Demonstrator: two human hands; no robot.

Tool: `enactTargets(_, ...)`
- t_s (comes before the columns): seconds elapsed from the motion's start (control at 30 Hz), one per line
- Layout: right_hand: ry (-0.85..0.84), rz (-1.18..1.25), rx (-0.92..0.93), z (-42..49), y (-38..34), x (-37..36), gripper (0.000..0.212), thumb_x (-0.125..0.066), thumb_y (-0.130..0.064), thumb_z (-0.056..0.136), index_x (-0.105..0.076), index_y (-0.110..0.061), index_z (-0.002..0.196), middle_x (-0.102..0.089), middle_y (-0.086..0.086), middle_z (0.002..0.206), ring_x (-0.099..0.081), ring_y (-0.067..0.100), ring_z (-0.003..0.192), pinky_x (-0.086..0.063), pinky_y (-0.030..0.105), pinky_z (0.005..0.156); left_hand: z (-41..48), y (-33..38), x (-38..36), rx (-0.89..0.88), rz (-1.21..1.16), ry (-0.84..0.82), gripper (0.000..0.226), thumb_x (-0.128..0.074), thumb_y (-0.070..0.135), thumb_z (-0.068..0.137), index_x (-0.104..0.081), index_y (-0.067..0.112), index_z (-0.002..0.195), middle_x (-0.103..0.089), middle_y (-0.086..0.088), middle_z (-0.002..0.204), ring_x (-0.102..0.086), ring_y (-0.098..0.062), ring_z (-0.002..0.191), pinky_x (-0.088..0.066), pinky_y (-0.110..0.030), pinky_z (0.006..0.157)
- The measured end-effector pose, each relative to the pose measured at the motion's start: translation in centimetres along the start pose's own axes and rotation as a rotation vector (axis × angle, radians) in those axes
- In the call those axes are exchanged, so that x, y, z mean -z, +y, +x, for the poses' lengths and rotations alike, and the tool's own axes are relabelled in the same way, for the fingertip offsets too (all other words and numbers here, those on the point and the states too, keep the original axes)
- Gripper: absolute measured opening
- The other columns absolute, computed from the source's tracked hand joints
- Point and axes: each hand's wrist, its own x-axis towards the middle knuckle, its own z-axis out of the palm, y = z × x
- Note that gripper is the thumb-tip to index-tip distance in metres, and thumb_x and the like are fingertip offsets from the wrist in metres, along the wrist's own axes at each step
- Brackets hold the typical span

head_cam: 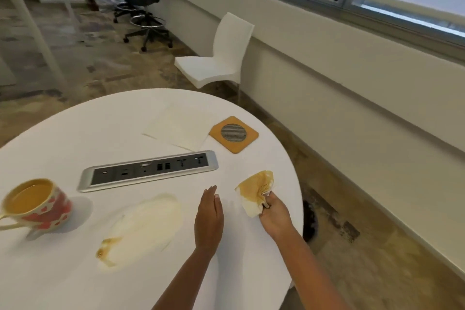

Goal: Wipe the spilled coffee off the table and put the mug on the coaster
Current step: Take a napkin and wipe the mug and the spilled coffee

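Note:
A cream mug with red hearts, holding coffee, stands at the left of the round white table. A smeared pale coffee stain spreads over the table's middle, darker brown at its near left end. My right hand pinches a crumpled, coffee-soaked paper napkin near the table's right edge. My left hand lies flat with straight fingers beside the stain, holding nothing. An orange square coaster with a grey round centre lies at the far right, bare.
Clean white napkins lie just left of the coaster. A silver power-socket strip is set into the table between the stain and the napkins. A white chair stands beyond the table; office chairs are farther back.

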Motion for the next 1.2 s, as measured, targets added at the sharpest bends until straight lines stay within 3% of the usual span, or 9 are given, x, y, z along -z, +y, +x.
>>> enactTargets(0.13, 0.026, -0.007, 0.076, 2.3, -5.7, 3.8, 0.031, -0.029, -0.006, 0.1, -0.059, -0.013, 0.096, -0.068, 0.004, 0.08, -0.068, 0.016, 0.07, -0.058, 0.019, 0.055, 1.5, 2.8, -6.0, -0.04, 0.02, -0.084, 0.033, -0.036, 0.012, 0.097, -0.049, 0.007, 0.127, -0.053, -0.01, 0.134, -0.046, -0.022, 0.127, -0.033, -0.027, 0.106)
enactTargets(0.27, 0.073, -0.014, 0.122, 4.9, -10.8, 7.9, 0.032, -0.027, -0.008, 0.101, -0.056, -0.013, 0.089, -0.061, -0.006, 0.049, -0.061, 0.005, 0.048, -0.053, 0.017, 0.048, 3.3, 5.5, -12.5, -0.072, 0.068, -0.18, 0.033, -0.038, 0.015, 0.097, -0.049, 0.007, 0.127, -0.054, -0.009, 0.133, -0.049, -0.022, 0.124, -0.035, -0.026, 0.105)
enactTargets(0.4, 0.19, -0.009, 0.153, 8.1, -14.8, 12.0, 0.028, -0.029, -0.002, 0.099, -0.052, -0.01, 0.113, -0.056, -0.001, 0.069, -0.061, 0.006, 0.05, -0.055, 0.02, 0.055, 5.0, 7.8, -18.5, -0.147, 0.093, -0.252, 0.033, -0.037, 0.018, 0.097, -0.05, 0.009, 0.127, -0.057, -0.006, 0.13, -0.051, -0.017, 0.121, -0.036, -0.018, 0.098)
enactTargets(0.53, 0.36, -0.108, 0.108, 12.0, -17.0, 15.5, 0.039, -0.029, 0.004, 0.098, -0.041, 0.001, 0.135, -0.056, 0.013, 0.109, -0.053, 0.026, 0.094, -0.042, 0.038, 0.094, 6.8, 9.3, -23.4, -0.205, 0.128, -0.349, 0.033, -0.033, 0.023, 0.099, -0.054, 0.011, 0.122, -0.061, -0.006, 0.121, -0.054, -0.014, 0.112, -0.035, -0.014, 0.085)
enactTargets(0.73, 0.526, -0.225, 0.003, 17.5, -17.6, 18.5, 0.038, -0.028, 0.012, 0.093, -0.048, 0.009, 0.126, -0.055, 0.018, 0.104, -0.049, 0.029, 0.093, -0.045, 0.044, 0.089, 9.9, 9.4, -28.5, -0.171, 0.268, -0.419, 0.038, -0.029, 0.024, 0.099, -0.046, 0.01, 0.13, -0.055, -0.009, 0.129, -0.05, -0.02, 0.12, -0.041, -0.028, 0.095)
enactTargets(0.87, 0.54, -0.241, -0.055, 20.4, -17.0, 19.5, 0.037, -0.03, 0.011, 0.094, -0.044, 0.011, 0.128, -0.053, 0.024, 0.118, -0.05, 0.033, 0.101, -0.041, 0.046, 0.1, 11.5, 8.8, -31.0, -0.074, 0.292, -0.395, 0.036, -0.027, 0.024, 0.1, -0.053, 0.002, 0.111, -0.06, -0.021, 0.11, -0.056, -0.029, 0.1, -0.044, -0.034, 0.081)
enactTargets(1.03, 0.536, -0.351, -0.143, 21.5, -16.9, 21.2, 0.042, -0.026, 0.005, 0.097, -0.023, 0.015, 0.138, -0.023, 0.032, 0.149, -0.025, 0.04, 0.14, -0.021, 0.042, 0.118, 11.8, 8.6, -32.2, -0.065, 0.242, -0.338, 0.035, -0.03, 0.023, 0.099, -0.055, 0.007, 0.118, -0.063, -0.007, 0.11, -0.057, -0.019, 0.104, -0.036, -0.017, 0.08)
enactTargets(1.13, 0.521, -0.321, -0.143, 21.1, -17.0, 22.2, 0.042, -0.029, 0.009, 0.096, -0.028, 0.012, 0.137, -0.032, 0.031, 0.146, -0.033, 0.038, 0.136, -0.027, 0.043, 0.116, 11.9, 8.8, -31.4, -0.113, 0.261, -0.238, 0.035, -0.033, 0.024, 0.098, -0.063, 0.007, 0.09, -0.061, 0.003, 0.072, -0.058, -0.016, 0.069, -0.037, -0.01, 0.059)
enactTargets(1.2, 0.485, -0.315, -0.152, 20.5, -17.2, 22.2, 0.04, -0.029, 0.01, 0.095, -0.034, 0.012, 0.135, -0.038, 0.03, 0.142, -0.039, 0.038, 0.133, -0.031, 0.043, 0.114, 12.2, 9.1, -30.6, -0.124, 0.267, -0.192, 0.037, -0.037, 0.023, 0.097, -0.062, 0.005, 0.077, -0.062, -0.003, 0.066, -0.055, -0.021, 0.059, -0.044, -0.026, 0.053)
